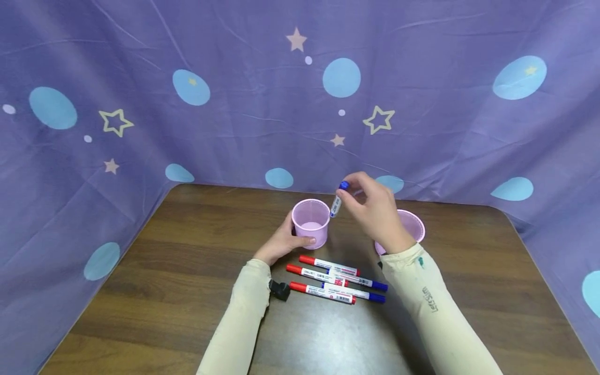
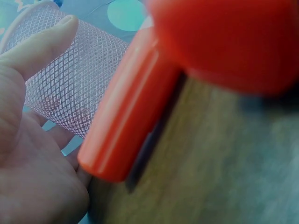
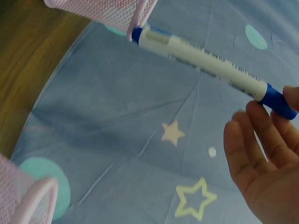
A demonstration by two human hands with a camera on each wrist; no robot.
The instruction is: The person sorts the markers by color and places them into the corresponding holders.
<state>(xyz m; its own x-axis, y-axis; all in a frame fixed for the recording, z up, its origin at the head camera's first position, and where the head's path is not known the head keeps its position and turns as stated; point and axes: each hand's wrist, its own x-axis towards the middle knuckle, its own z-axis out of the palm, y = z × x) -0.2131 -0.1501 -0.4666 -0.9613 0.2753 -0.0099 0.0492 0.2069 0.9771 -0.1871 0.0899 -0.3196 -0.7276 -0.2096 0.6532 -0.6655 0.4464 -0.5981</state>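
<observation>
My left hand (image 1: 280, 242) grips a pink mesh cup (image 1: 321, 237) from its left side, thumb across the front. The left wrist view shows the thumb on the cup's mesh wall (image 2: 81, 70). Above the table, my right hand (image 1: 377, 214) pinches a blue marker (image 1: 335, 205) by its capped upper end. The marker slants down toward the cup, and its lower end is right at the cup's right rim. In the right wrist view, the white barrel of the marker (image 3: 205, 65) shows between the fingertips and the rim.
A second pink mesh cup (image 1: 413, 225) stands to the right, partly hidden by my right wrist. In front of the held cup lie three red markers (image 1: 323, 292) and two blue markers (image 1: 377, 298), overlapping. A patterned purple cloth (image 1: 234, 130) hangs behind the wooden table (image 1: 187, 260).
</observation>
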